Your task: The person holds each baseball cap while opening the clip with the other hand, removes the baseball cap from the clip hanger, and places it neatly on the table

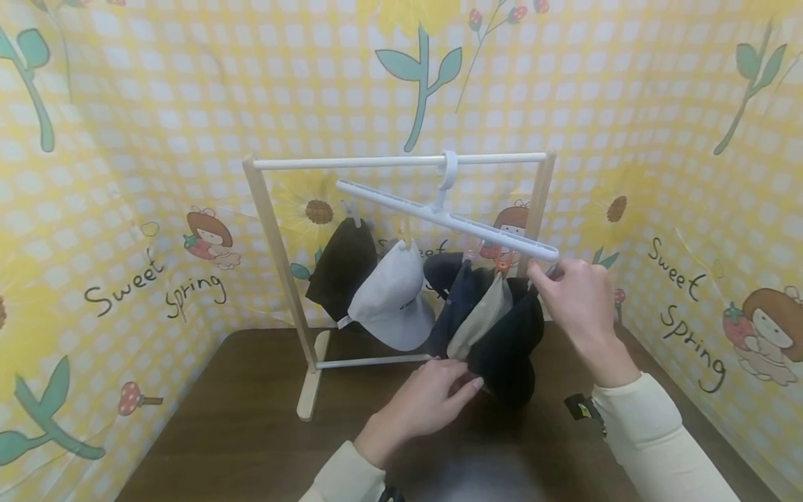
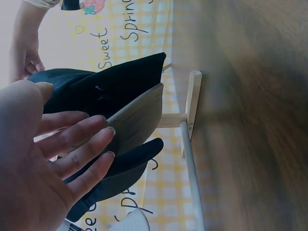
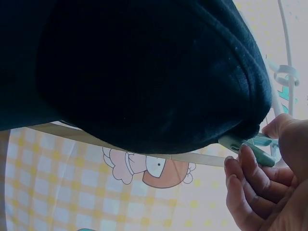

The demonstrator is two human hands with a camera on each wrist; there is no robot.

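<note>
A white clip hanger (image 1: 448, 216) hangs tilted from the top bar of a small wooden rack (image 1: 276, 258). Several caps dangle from its clips: a black one (image 1: 341, 268), a white one (image 1: 392, 300), a navy one (image 1: 461, 300) and a black cap (image 1: 511, 348) at the right end. My right hand (image 1: 567, 282) is at the hanger's right end and pinches the green clip (image 3: 245, 146) that bites this black cap (image 3: 144, 72). My left hand (image 1: 433, 404) is below, its straight fingers (image 2: 91, 137) touching a beige brim (image 2: 139, 118) among the dark caps.
The rack stands at the back of a dark wooden table (image 1: 238, 432). Yellow checked cloth walls with flower prints (image 1: 125, 209) close in the left, back and right sides. A black wrist strap (image 1: 583, 406) sits on my right sleeve.
</note>
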